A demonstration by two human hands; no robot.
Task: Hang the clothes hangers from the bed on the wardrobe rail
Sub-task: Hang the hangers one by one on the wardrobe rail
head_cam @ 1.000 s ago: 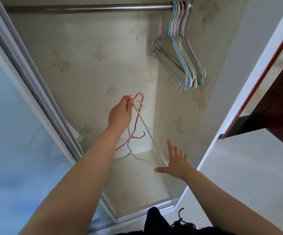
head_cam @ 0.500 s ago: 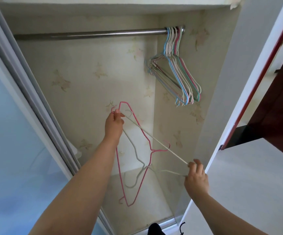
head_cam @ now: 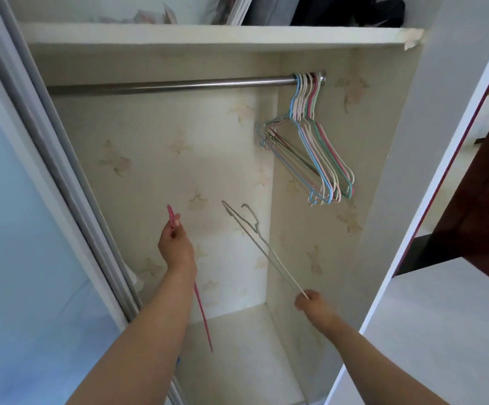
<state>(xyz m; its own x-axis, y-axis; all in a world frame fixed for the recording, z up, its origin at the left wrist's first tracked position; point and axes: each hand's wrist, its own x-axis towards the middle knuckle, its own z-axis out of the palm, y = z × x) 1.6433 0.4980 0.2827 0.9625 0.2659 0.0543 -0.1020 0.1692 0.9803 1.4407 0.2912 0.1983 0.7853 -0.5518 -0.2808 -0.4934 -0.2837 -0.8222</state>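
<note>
My left hand (head_cam: 175,246) grips a pink hanger (head_cam: 203,320) seen edge-on; its hook pokes up above my fingers and its body hangs down past my wrist. My right hand (head_cam: 310,304) holds a white hanger (head_cam: 262,244) by one end, with the hanger slanting up and left and its hook at the top. Both hangers sit well below the steel wardrobe rail (head_cam: 173,84). A bunch of several pastel hangers (head_cam: 317,159) hangs at the rail's right end.
A white shelf (head_cam: 208,36) with folded items lies above the rail. The sliding door frame (head_cam: 61,176) runs down the left. The wardrobe's right wall (head_cam: 383,171) stands close to the hung bunch. Most of the rail to the left is bare.
The two hangers, held together in my left hand before, are now apart: my right hand took the white one and pulled it right. The view tilted up, showing the shelf.
</note>
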